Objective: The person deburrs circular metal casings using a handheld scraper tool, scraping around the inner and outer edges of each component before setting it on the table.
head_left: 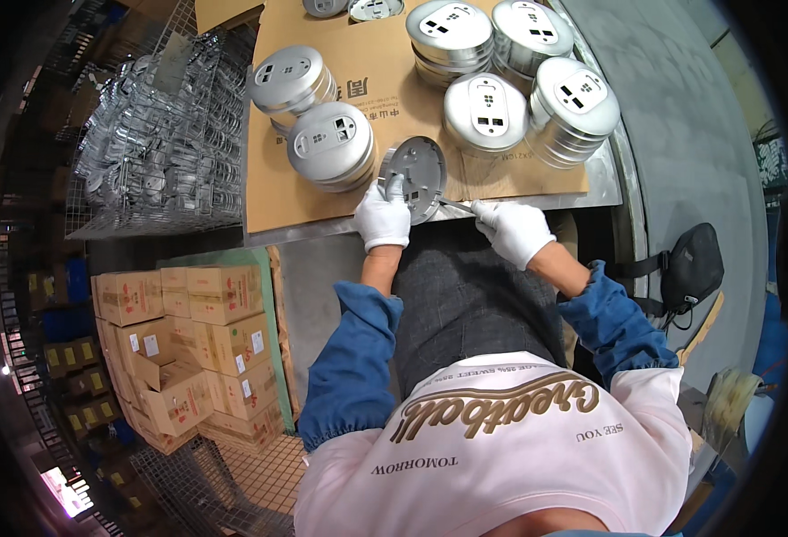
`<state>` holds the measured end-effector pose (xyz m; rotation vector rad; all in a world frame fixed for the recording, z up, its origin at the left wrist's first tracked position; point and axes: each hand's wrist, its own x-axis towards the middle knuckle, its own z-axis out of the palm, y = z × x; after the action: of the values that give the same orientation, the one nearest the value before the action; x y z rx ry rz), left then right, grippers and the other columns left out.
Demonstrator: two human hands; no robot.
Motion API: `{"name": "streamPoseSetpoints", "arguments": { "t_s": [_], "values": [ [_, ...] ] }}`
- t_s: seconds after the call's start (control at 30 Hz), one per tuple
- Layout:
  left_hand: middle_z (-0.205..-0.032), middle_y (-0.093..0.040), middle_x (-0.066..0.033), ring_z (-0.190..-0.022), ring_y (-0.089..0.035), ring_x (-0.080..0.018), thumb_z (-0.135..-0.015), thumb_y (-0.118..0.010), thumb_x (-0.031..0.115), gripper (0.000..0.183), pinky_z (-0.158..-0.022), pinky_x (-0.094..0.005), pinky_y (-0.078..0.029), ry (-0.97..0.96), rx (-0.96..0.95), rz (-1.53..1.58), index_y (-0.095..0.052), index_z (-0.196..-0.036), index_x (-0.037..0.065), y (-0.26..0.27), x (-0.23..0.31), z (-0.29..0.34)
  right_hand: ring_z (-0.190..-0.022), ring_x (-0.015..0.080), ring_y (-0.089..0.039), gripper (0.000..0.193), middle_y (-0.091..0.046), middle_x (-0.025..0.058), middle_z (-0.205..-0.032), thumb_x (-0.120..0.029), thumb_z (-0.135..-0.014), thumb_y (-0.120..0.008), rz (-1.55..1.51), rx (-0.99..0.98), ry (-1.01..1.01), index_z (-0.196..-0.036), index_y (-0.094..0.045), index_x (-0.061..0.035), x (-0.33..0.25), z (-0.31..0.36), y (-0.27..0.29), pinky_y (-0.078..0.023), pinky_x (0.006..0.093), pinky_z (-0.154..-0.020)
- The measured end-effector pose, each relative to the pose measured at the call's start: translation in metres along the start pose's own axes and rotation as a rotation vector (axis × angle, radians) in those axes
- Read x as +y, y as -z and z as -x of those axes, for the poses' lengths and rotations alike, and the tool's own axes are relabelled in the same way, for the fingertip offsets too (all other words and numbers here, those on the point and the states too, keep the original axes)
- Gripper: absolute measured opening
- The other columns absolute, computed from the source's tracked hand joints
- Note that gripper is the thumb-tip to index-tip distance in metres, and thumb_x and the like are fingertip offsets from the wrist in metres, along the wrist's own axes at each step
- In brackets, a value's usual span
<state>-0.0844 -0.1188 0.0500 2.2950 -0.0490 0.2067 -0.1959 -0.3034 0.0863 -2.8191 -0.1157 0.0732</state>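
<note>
A round, shallow metal cover point(423, 170) is tilted up at the near edge of the table, its hollow side showing. My left hand point(383, 213), in a white glove, grips it by its left rim with the thumb over the edge. In my right hand point(513, 231), also gloved, is a thin rod-like tool point(457, 207). The tool's far end meets the cover's lower right rim; its tip is too small to make out. Just beyond my left hand stands a stack of silver metal covers point(331, 141) with rectangular cut-outs. Another stack point(486, 112) rises to the right of the held cover.
Brown cardboard point(385, 58) lines the metal-edged table, carrying more cover stacks point(575, 94) at right and far left point(288, 76). A wire cage of shiny metal parts point(157, 143) adjoins the left side. Cartons point(224, 336) are piled at lower left. A black bag point(694, 268) hangs at right.
</note>
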Motion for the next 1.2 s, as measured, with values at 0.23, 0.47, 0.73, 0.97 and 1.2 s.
{"name": "streamPoseSetpoints", "arguments": {
  "t_s": [0.23,0.47,0.73,0.97,1.2],
  "values": [
    [-0.072,-0.062,-0.0123,-0.070,-0.061,-0.0331,-0.085,-0.056,0.038,0.031,-0.062,-0.0416,-0.046,-0.080,-0.122,-0.093,-0.060,-0.078,0.008,0.010,0.022,0.006,-0.069,0.0327,-0.062,0.018,-0.063,0.0133,-0.072,-0.016,-0.084,-0.050,0.154,-0.202,-0.017,-0.096,-0.059,-0.0070,-0.017,-0.012,0.043,-0.048,0.0429,-0.058],
    [-0.072,-0.060,-0.0103,-0.066,-0.059,-0.0323,-0.085,-0.057,0.042,0.033,-0.059,-0.0410,-0.045,-0.176,-0.072,-0.105,-0.059,-0.078,0.010,0.003,0.019,0.008,-0.071,0.0320,-0.064,0.019,-0.065,0.0136,-0.075,-0.011,-0.083,-0.047,0.161,-0.193,0.042,-0.095,-0.060,-0.0038,-0.023,-0.021,0.035,-0.050,0.0422,-0.059],
    [-0.065,-0.057,-0.0102,-0.061,-0.057,-0.0317,-0.083,-0.061,0.042,0.037,-0.056,-0.0398,-0.044,-0.176,-0.054,-0.101,-0.056,-0.069,0.008,0.004,0.018,0.007,-0.073,0.0316,-0.065,0.018,-0.066,0.0149,-0.078,-0.010,-0.080,-0.050,0.213,-0.224,0.041,-0.092,-0.061,-0.0024,-0.031,-0.028,0.044,-0.051,0.0408,-0.060],
    [-0.066,-0.059,-0.0099,-0.063,-0.059,-0.0324,-0.085,-0.057,0.040,0.033,-0.057,-0.0417,-0.045,-0.131,-0.124,-0.063,-0.058,-0.073,0.009,0.004,0.014,0.001,-0.072,0.0306,-0.065,0.015,-0.066,0.0148,-0.077,-0.009,-0.076,-0.053,0.217,-0.249,0.092,-0.084,-0.065,-0.0039,-0.033,-0.034,0.045,-0.051,0.0398,-0.061],
    [-0.063,-0.058,-0.0106,-0.060,-0.058,-0.0322,-0.083,-0.062,0.035,0.031,-0.056,-0.0408,-0.044,-0.145,-0.079,0.034,-0.058,-0.069,0.008,0.000,0.010,-0.002,-0.072,0.0303,-0.065,0.012,-0.066,0.0144,-0.076,-0.007,-0.071,-0.057,0.231,-0.357,0.114,-0.076,-0.068,-0.0084,-0.039,-0.050,0.057,-0.051,0.0397,-0.062]
  ]
}}
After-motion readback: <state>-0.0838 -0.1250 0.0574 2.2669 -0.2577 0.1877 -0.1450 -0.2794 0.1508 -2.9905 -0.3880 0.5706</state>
